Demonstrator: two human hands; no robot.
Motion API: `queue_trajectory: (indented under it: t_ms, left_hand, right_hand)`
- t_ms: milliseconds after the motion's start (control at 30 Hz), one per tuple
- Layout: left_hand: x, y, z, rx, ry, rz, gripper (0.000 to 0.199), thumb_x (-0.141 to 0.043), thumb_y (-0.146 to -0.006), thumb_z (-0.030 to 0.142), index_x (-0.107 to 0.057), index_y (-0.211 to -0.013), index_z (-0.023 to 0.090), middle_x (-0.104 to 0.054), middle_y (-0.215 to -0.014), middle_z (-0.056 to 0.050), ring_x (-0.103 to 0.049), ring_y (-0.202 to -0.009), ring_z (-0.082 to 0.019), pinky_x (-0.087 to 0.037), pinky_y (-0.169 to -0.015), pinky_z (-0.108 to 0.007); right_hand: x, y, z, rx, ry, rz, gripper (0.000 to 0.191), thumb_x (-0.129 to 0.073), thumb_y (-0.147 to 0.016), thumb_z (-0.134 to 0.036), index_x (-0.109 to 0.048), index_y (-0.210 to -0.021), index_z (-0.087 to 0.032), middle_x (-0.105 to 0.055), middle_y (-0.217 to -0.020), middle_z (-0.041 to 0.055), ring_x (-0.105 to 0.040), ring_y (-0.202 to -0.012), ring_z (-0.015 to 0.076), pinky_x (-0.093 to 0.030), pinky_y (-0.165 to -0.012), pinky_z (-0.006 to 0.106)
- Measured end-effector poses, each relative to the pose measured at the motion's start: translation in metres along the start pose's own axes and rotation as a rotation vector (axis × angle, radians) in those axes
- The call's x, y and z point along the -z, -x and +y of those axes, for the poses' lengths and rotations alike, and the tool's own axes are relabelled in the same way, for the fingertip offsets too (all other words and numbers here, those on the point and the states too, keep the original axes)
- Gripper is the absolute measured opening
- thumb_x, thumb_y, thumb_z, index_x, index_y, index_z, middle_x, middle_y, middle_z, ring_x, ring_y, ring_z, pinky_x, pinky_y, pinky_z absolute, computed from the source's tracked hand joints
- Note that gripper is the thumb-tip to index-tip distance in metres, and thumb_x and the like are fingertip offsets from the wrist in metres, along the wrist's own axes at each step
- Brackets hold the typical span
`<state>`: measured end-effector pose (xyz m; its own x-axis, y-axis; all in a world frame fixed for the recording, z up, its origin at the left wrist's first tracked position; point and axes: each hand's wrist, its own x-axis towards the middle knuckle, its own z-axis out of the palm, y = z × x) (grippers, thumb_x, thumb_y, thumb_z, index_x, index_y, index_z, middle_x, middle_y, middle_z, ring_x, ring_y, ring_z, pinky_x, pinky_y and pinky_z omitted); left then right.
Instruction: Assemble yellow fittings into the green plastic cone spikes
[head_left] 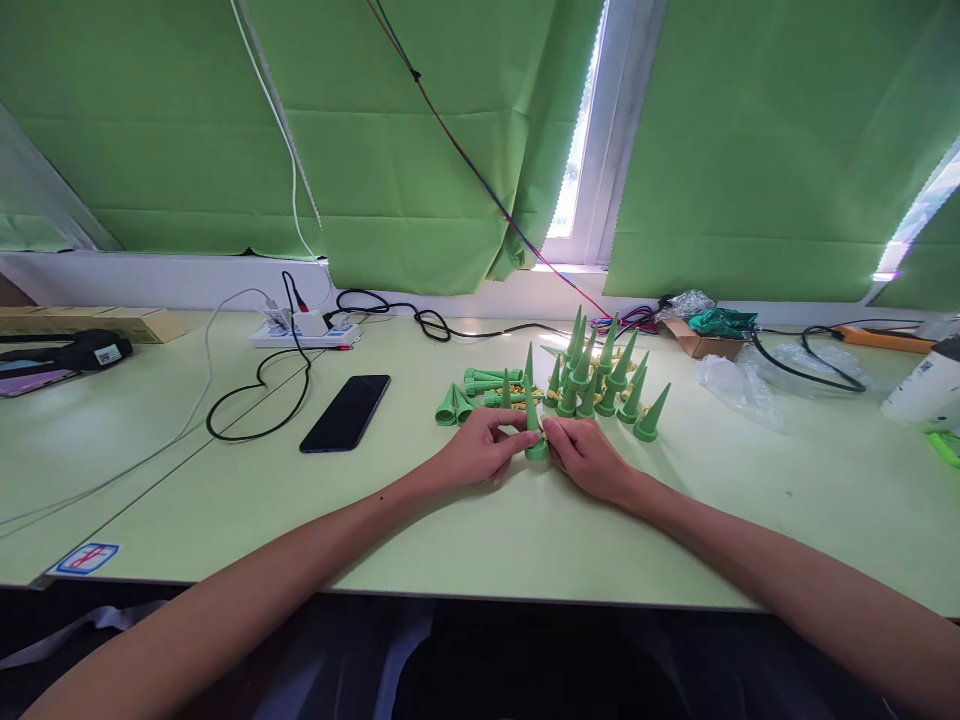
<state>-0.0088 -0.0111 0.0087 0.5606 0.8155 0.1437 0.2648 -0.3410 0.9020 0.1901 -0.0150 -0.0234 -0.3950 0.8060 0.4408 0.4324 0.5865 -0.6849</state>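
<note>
A green plastic cone-shaped spike (534,450) stands upright on its wide end, at the middle of the table's near half. The fingers of my left hand (480,447) are closed on its left side. On its right side, my right hand (591,458) is pinched at the spike's lower part; what its fingertips hold, if anything, is too small to make out. Just behind my hands stand several like green spikes (583,372), points up. More green spikes (491,378) lie on their sides to the left, with small yellowish pieces (526,392) among them.
A black phone (345,413) lies left of my hands. Behind it are a white power strip (306,335) and looped black cable (259,436). An open cardboard box (701,338) and clear plastic bags (742,390) sit at the right.
</note>
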Motion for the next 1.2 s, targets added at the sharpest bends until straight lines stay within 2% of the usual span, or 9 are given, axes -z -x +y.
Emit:
queue_trajectory:
  t_ms: [67, 133, 200, 333, 433, 533, 1000, 1200]
  left_hand:
    - [-0.0005, -0.0005, -0.0001, 0.009, 0.03, 0.014, 0.032, -0.061, -0.09, 0.046, -0.063, -0.084, 0.015, -0.064, -0.072, 0.001, -0.044, -0.034, -0.004, -0.031, -0.037, -0.021]
    - [-0.0007, -0.0009, -0.0012, 0.028, 0.053, 0.039, 0.033, -0.063, -0.089, 0.048, -0.065, -0.095, 0.016, -0.07, -0.089, -0.003, -0.045, -0.033, -0.004, -0.031, -0.034, -0.021]
    - [-0.0004, -0.0012, -0.0026, 0.056, 0.065, 0.05, 0.039, -0.063, -0.088, 0.051, -0.064, -0.105, 0.016, -0.071, -0.095, -0.006, -0.046, -0.032, -0.004, -0.03, -0.032, -0.022]
    - [0.0005, -0.0016, -0.0042, 0.063, 0.077, 0.036, 0.04, -0.06, -0.091, 0.053, -0.062, -0.106, 0.016, -0.07, -0.077, -0.002, -0.046, -0.03, -0.005, -0.03, -0.032, -0.021]
    - [0.0004, -0.0016, -0.0043, 0.05, 0.101, 0.033, 0.039, -0.055, -0.093, 0.054, -0.061, -0.1, 0.016, -0.058, -0.055, 0.004, -0.045, -0.029, -0.007, -0.03, -0.032, -0.02]
    - [-0.0007, -0.0013, -0.0046, 0.062, 0.107, 0.026, 0.041, -0.051, -0.095, 0.056, -0.06, -0.098, 0.016, -0.046, -0.042, 0.008, -0.045, -0.028, -0.01, -0.029, -0.031, -0.019]
    - [-0.0003, -0.0004, -0.007, 0.059, 0.112, -0.045, 0.043, -0.047, -0.096, 0.057, -0.057, -0.099, 0.015, -0.044, -0.036, 0.008, -0.044, -0.027, -0.011, -0.029, -0.031, -0.019]
    - [-0.0012, 0.0001, -0.0055, 0.08, 0.118, -0.076, 0.043, -0.044, -0.097, 0.058, -0.056, -0.098, 0.017, -0.045, -0.035, 0.008, -0.044, -0.028, -0.01, -0.029, -0.031, -0.018]
  right_hand:
    - [-0.0002, -0.0002, -0.0009, 0.001, 0.011, 0.005, 0.046, -0.032, -0.105, -0.042, -0.036, -0.063, -0.021, -0.041, -0.055, -0.0043, -0.034, -0.053, 0.0112, -0.028, -0.056, 0.028]
    - [-0.0003, -0.0005, -0.002, 0.008, 0.02, 0.004, 0.045, -0.033, -0.104, -0.041, -0.034, -0.064, -0.021, -0.038, -0.056, -0.0047, -0.032, -0.054, 0.0111, -0.027, -0.056, 0.028]
    - [-0.0002, -0.0009, -0.0033, 0.021, 0.032, 0.003, 0.045, -0.034, -0.104, -0.041, -0.031, -0.064, -0.021, -0.034, -0.057, -0.0051, -0.03, -0.055, 0.011, -0.026, -0.056, 0.028]
    - [0.0004, -0.0017, -0.0051, 0.042, 0.062, -0.01, 0.044, -0.039, -0.102, -0.041, -0.028, -0.064, -0.021, -0.028, -0.058, -0.0061, -0.026, -0.055, 0.0105, -0.023, -0.054, 0.027]
    - [0.0005, -0.0019, -0.0058, 0.04, 0.076, -0.03, 0.043, -0.042, -0.101, -0.04, -0.027, -0.064, -0.021, -0.025, -0.058, -0.0064, -0.024, -0.055, 0.0101, -0.022, -0.053, 0.027]
    - [0.0, -0.0019, -0.006, 0.034, 0.092, -0.047, 0.042, -0.043, -0.099, -0.037, -0.027, -0.064, -0.021, -0.023, -0.058, -0.0065, -0.023, -0.054, 0.0098, -0.021, -0.052, 0.027]
    - [-0.0013, 0.0003, -0.009, 0.058, 0.19, -0.052, 0.04, -0.045, -0.096, -0.033, -0.031, -0.06, -0.021, -0.03, -0.053, -0.0067, -0.026, -0.051, 0.0089, -0.023, -0.051, 0.027]
    - [-0.0032, 0.0024, -0.0091, 0.128, 0.262, -0.042, 0.036, -0.045, -0.095, -0.03, -0.038, -0.061, -0.021, -0.037, -0.053, -0.0051, -0.029, -0.05, 0.0092, -0.025, -0.052, 0.027]
